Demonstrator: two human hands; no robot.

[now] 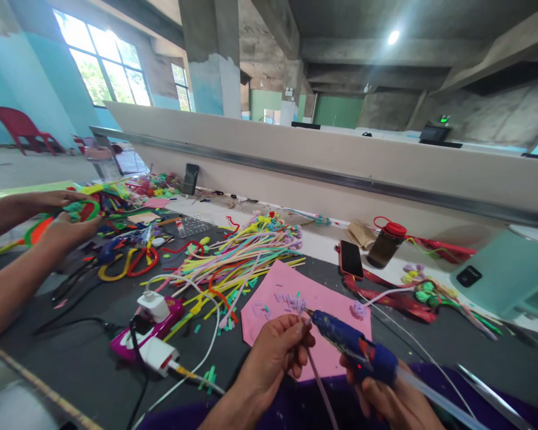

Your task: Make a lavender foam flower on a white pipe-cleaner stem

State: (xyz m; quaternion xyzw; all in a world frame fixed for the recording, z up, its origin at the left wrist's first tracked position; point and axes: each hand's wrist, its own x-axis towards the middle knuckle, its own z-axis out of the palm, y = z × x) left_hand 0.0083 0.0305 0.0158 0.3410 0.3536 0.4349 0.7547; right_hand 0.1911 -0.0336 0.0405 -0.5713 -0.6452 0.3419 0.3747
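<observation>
I log left hand (275, 352) pinching a lilac pipe-cleaner stem (316, 376), right hand (392, 400) clenched on blue glue gun (352, 343) — nozzle at eleven o'clock, touching the stem's tip — pink sheet (273, 292) beneath.

Glue gun (354, 346) nozzle at pipe cleaner (301, 306)

A glossy blue plastic glue gun (354, 346) with a clear, smooth glue stick sat in the right hand's (392, 400) grip. The left hand (275, 352) pinched a fuzzy lilac pipe cleaner (301, 310) over a matt pink paper sheet (287, 292). The desk (85, 358) beneath that sheet looked dark and matt. Left of the sheet lay fuzzy pipe cleaners (237, 257) and a shiny magenta plastic power strip (150, 331).
</observation>
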